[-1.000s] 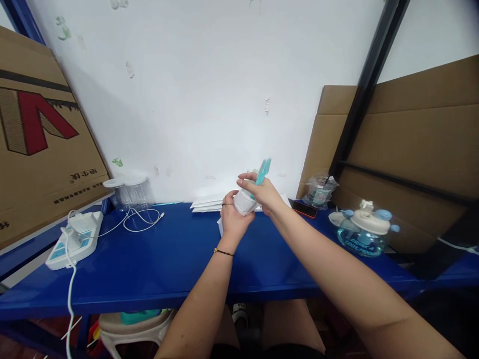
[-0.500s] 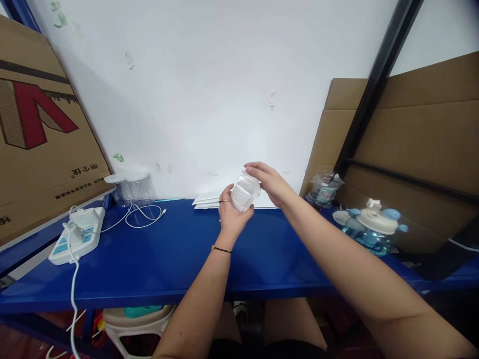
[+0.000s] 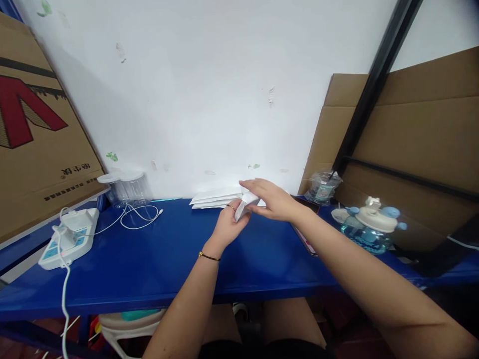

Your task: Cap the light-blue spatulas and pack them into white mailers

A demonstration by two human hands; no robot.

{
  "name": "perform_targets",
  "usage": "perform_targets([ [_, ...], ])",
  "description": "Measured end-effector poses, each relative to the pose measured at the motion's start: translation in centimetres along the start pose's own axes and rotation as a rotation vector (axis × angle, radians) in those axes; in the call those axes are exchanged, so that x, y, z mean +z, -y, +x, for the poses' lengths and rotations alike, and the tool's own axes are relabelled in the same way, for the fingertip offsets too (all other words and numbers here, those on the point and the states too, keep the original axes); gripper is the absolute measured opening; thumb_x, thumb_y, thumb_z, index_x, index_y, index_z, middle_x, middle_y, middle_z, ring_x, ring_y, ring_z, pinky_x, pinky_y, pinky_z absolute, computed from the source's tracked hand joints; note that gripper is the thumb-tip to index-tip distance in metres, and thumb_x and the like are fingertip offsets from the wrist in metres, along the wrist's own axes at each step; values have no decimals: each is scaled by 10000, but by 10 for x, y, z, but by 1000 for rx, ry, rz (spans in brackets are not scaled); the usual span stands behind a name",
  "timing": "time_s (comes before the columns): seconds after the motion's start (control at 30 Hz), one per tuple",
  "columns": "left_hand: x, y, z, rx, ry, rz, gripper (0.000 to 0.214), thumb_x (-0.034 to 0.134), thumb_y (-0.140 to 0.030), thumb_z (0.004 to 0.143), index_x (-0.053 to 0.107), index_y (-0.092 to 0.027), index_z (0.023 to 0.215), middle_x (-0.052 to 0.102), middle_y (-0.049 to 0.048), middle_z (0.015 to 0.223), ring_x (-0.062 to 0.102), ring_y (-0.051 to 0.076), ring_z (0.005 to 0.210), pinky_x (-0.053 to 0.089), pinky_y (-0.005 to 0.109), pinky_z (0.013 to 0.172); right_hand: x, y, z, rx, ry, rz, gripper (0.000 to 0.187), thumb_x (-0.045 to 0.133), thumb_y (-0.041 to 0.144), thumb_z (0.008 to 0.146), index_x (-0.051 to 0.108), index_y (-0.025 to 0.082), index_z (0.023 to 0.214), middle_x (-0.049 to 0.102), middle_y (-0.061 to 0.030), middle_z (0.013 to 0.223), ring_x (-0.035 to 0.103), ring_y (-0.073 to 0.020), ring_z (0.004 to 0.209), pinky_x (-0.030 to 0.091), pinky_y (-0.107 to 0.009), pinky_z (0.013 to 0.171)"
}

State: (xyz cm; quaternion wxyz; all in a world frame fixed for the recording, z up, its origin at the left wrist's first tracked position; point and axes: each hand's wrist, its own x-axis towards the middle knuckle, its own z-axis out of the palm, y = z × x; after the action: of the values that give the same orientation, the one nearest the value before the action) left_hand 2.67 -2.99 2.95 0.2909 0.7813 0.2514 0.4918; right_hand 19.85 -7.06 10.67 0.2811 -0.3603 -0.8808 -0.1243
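Observation:
My left hand (image 3: 227, 224) grips a small white packet (image 3: 244, 206) just above the blue shelf top (image 3: 157, 264), near the back wall. My right hand (image 3: 272, 199) lies over the packet with fingers stretched flat, pressing on its top. A stack of white envelopes (image 3: 215, 197) lies against the wall just left of my hands. A dark phone with a red edge (image 3: 305, 239) lies under my right forearm.
A white power strip (image 3: 69, 238) with cables sits at the left, clear lidded jars (image 3: 125, 188) behind it. A blue water bottle (image 3: 368, 230) and a bagged cup (image 3: 324, 185) stand at the right. Cardboard boxes flank both sides. A black post (image 3: 368, 87) rises at the right.
The teal item seen a second ago has gone into the white packet. Both hands have lowered the packet toward the shelf, and my right hand has flattened over it.

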Motion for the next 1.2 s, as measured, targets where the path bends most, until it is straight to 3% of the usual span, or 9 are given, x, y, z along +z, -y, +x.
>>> perform_targets([
  [0.13,-11,5,-1,-39,-57,10,286,574,-342,793,610,-205,1041,678,29,919,607,174,804,457,274,757,-2,2,4,-12,-68,-102,771,495,517,830,158,203,1448,332,-123,1444,360,-285,1280,356,-481,1011],
  [0.23,-22,12,-4,-53,-53,-38,256,581,-341,792,623,-191,995,687,27,903,618,178,802,465,276,755,4,11,1,-25,-156,-210,652,453,517,856,298,200,1404,342,-121,1439,342,-287,1288,349,-456,1012],
  [0.37,-27,22,-9,-60,8,-35,203,586,-334,791,642,-176,906,684,27,839,618,180,765,474,284,737,17,24,4,-2,26,-317,455,413,472,896,530,179,1224,616,-138,1145,555,-253,1028,422,-378,855],
  [0.47,-25,27,-12,-85,-133,-22,266,613,-325,771,605,-186,998,663,44,937,611,191,851,473,297,772,12,17,11,158,139,-260,339,377,407,929,609,207,1073,688,-74,850,614,-174,755,422,-264,661],
  [0.6,-32,31,-14,-153,-415,-54,400,618,-325,767,510,-212,1135,566,86,1146,563,202,1014,464,296,799,-16,-42,2,676,-180,-61,328,420,433,898,616,180,967,646,-40,644,590,-167,573,402,-239,522],
  [0.73,-42,30,-14,-244,-519,-190,353,550,-358,820,495,-230,1145,561,67,1137,577,168,958,457,270,765,-20,-122,-33,962,-571,363,318,429,432,882,570,154,942,559,0,531,519,-138,405,365,-223,381],
  [0.83,-44,28,-15,-261,-509,-214,346,528,-377,836,500,-226,1147,594,49,1042,579,164,932,446,262,754,6,-159,-56,1201,-634,407,298,372,353,910,531,139,1042,608,-34,647,554,-134,462,404,-227,407],
  [1.0,-44,28,-18,-287,-449,-211,378,562,-383,813,497,-221,1148,608,34,890,585,161,851,441,237,665,55,-177,-75,1451,-410,281,326,456,329,858,598,58,972,653,-178,813,637,-254,780,488,-344,662],
  [1.2,-43,28,-15,-340,-477,-291,355,594,-351,789,515,-227,1111,589,36,1000,590,134,824,441,234,705,72,-170,-58,1376,-235,-141,568,530,428,794,487,70,1232,335,-248,1391,234,-372,1301,180,-537,1012],
])
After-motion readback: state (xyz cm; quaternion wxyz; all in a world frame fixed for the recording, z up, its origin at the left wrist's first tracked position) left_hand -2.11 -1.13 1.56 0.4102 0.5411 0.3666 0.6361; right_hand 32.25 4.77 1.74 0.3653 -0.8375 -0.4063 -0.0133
